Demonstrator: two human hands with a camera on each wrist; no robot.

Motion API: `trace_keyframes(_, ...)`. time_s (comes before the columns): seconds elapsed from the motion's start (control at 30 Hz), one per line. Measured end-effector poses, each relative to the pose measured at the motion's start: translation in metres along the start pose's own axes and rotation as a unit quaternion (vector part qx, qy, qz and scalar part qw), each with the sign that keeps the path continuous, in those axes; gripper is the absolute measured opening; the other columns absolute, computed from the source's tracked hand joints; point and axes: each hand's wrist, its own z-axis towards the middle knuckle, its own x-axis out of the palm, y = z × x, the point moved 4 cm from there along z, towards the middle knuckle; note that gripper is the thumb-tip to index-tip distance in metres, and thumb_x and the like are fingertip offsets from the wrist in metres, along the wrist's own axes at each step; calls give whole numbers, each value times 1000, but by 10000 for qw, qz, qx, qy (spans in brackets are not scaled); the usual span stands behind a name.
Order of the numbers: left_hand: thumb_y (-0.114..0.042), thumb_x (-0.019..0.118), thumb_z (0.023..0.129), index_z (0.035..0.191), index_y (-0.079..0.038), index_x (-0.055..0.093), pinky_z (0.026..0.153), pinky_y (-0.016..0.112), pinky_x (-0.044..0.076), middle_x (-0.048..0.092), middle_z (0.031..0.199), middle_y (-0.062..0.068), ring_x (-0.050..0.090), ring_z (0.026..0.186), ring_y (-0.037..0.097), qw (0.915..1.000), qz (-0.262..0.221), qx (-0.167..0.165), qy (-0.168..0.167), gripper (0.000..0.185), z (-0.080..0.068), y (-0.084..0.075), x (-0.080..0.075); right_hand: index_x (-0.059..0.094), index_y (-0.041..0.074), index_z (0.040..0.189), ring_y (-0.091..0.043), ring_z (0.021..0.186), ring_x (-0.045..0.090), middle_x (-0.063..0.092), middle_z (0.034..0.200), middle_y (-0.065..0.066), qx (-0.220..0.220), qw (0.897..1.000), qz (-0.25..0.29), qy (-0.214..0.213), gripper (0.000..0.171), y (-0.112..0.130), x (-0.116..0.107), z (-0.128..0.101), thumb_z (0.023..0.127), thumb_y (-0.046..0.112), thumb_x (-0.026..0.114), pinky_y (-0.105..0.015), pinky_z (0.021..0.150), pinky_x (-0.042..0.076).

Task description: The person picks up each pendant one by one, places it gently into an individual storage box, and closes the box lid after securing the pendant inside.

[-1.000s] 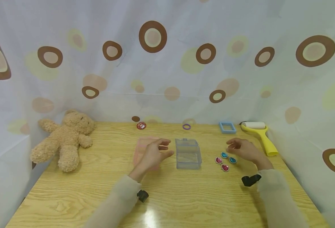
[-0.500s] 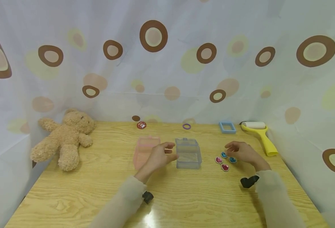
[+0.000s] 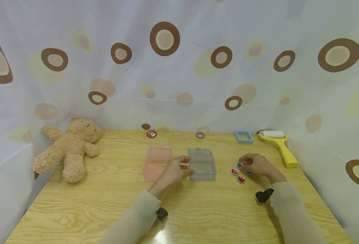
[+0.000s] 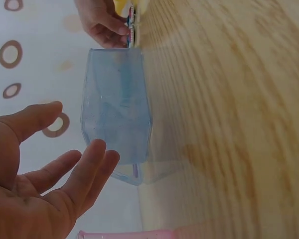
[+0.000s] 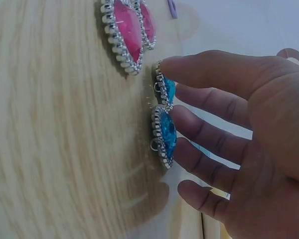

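From the head view, my left hand sits at the left side of the clear blue box in the middle of the table, fingers loosely spread and just beside its wall; I cannot tell whether they touch it. A pink box lies just left of that hand. My right hand rests over 4 gems, 2 blue and 2 pink, to the right of the blue box. A teddy bear lies far left, and a yellow roller and a blue frame are at the back right.

From the left wrist view, my left hand is spread apart, palm toward the blue box, fingertips close to it with a small gap showing.

From the right wrist view, my right hand has straight fingers, the tips touching the 2 blue gems; the pink gems lie just beside them.
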Motion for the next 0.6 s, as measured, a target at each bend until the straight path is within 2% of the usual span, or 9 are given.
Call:
trace_keyframes(0.23, -22, 75, 90, 137, -5, 58, 84, 40, 60, 60, 138, 20, 69, 111, 33, 9999, 147, -5, -7, 53, 2, 2, 4, 68, 8, 119, -19, 95, 61, 68, 105, -9, -25, 10000, -65, 17, 38, 3, 2, 0, 86, 25, 77, -33, 77, 51)
trace_keyframes(0.6, -21, 75, 90, 135, -5, 59, 84, 40, 60, 62, 133, 20, 70, 107, 31, 9995, 302, 14, -127, 51, 3, 3, 7, 69, 8, 118, -19, 94, 61, 68, 104, -8, -56, 9997, -225, 42, 35, 4, 4, 1, 87, 24, 76, -36, 77, 51)
